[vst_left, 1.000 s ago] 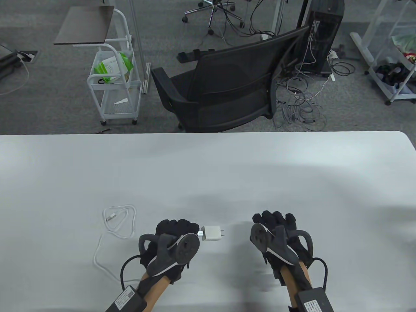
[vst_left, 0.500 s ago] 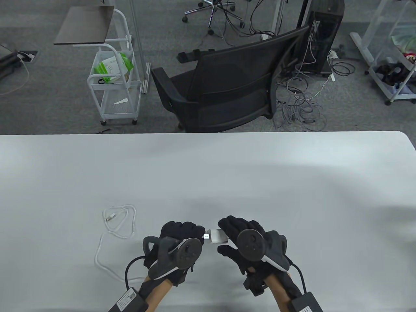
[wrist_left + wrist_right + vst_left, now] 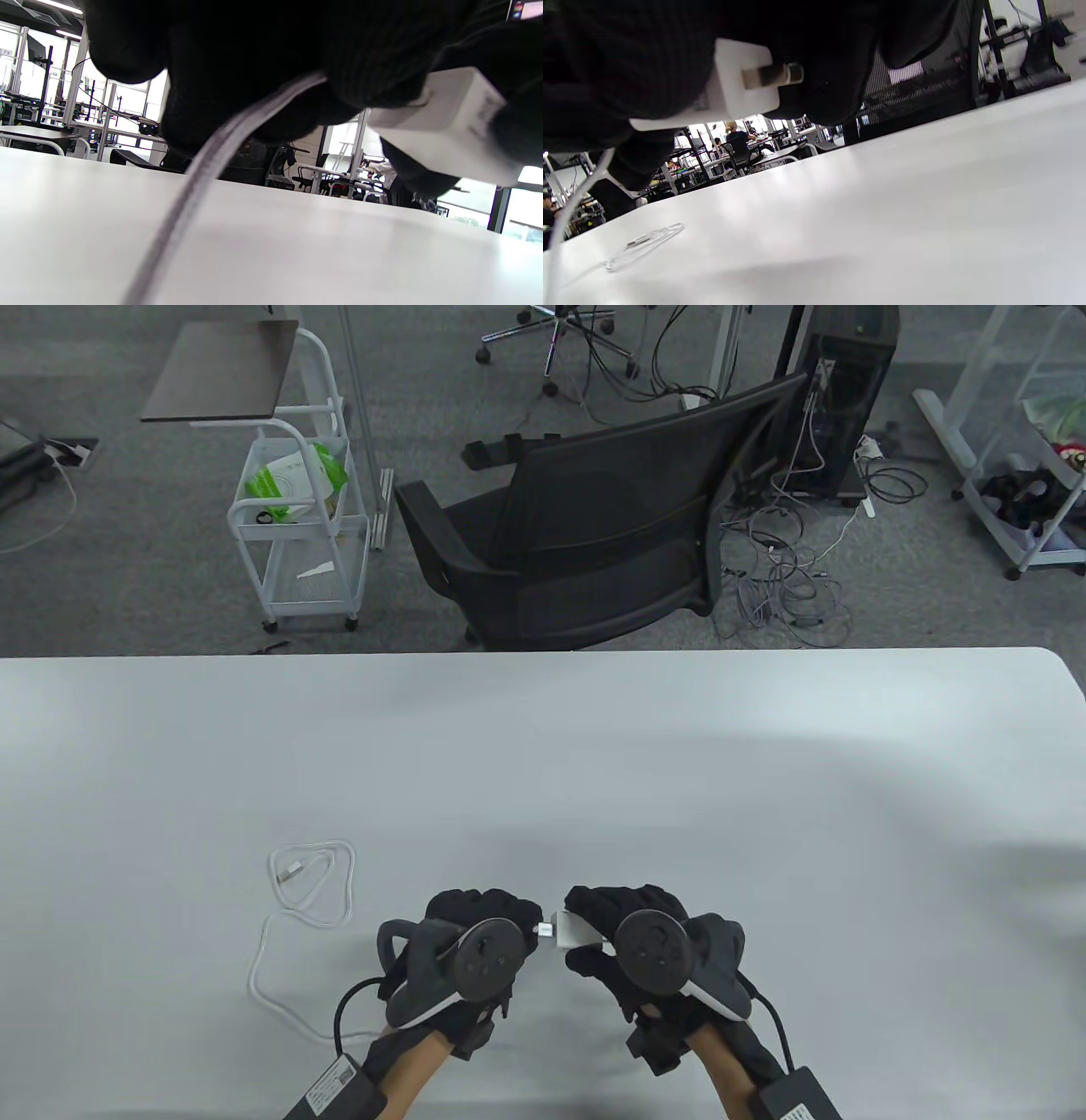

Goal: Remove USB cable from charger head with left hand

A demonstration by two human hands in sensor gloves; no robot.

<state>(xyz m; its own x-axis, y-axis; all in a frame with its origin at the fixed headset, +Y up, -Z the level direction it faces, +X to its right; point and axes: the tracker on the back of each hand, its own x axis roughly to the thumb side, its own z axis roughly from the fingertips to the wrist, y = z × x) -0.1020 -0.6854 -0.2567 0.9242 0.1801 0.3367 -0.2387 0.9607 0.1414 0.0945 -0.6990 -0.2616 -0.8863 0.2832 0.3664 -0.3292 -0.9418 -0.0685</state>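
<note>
The white charger head (image 3: 570, 931) is held between my two hands, a little above the table. My right hand (image 3: 585, 929) grips it from the right. My left hand (image 3: 522, 920) pinches the USB plug (image 3: 545, 931) at the charger's left face. In the right wrist view the plug's metal part (image 3: 763, 76) shows, its end still in the charger head (image 3: 734, 89). The white USB cable (image 3: 203, 169) runs from under my left fingers down to the table. Its loose coil (image 3: 310, 882) lies to the left.
The white table (image 3: 594, 772) stretches far beyond my hands. The cable's slack (image 3: 263, 976) loops near the front edge, left of my left wrist. A black office chair (image 3: 594, 534) stands behind the far table edge.
My right hand moved left from its resting spot and took hold of the charger head. My left hand kept its hold on the plug, and both hands drew slightly closer together.
</note>
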